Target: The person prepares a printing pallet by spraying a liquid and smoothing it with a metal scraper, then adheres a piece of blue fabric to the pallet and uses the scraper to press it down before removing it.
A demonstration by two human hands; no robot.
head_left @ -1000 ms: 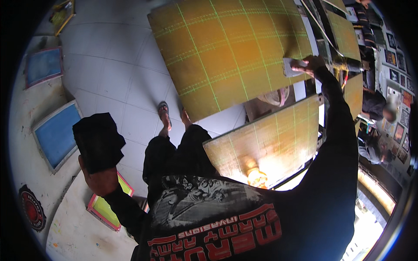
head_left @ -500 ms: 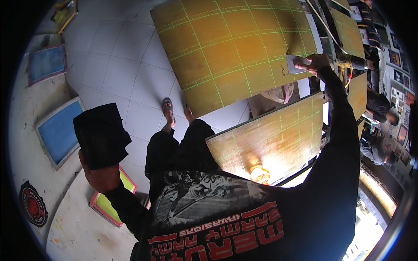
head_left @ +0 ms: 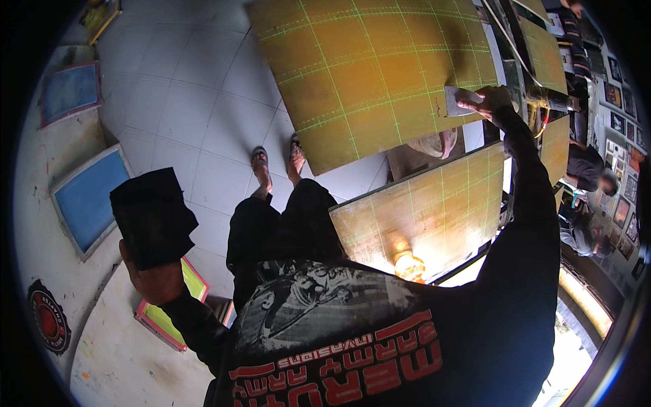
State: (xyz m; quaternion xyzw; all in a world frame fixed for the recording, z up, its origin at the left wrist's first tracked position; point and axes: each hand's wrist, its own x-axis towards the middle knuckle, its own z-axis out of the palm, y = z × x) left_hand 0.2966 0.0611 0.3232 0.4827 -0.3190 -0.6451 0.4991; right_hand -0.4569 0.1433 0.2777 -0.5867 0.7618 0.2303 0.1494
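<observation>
My left hand (head_left: 157, 281) is raised at the left, closed around a stack of black cloth pieces (head_left: 150, 217). The cloth hangs over the fingers and hides most of them. My right arm stretches out to the far right, where my right hand (head_left: 494, 102) grips a flat grey scraper (head_left: 461, 100). Its blade lies on or just above a yellow-brown board (head_left: 369, 74) marked with a green grid of lines; whether it presses on the surface I cannot tell.
Nearer me is a second gridded board (head_left: 434, 203), with a glowing lamp (head_left: 409, 268) at its edge. Blue-meshed framed screens (head_left: 93, 199) and a yellow-green one (head_left: 193, 288) lean at the left. A hose and pipe fitting (head_left: 539, 98) run beside my right hand. Other people (head_left: 586, 166) are farther right.
The near boards have shifted slightly right in view, and my right foot shows more fully. My left hand with the cloth has drifted slightly left; my right hand stays almost in place.
</observation>
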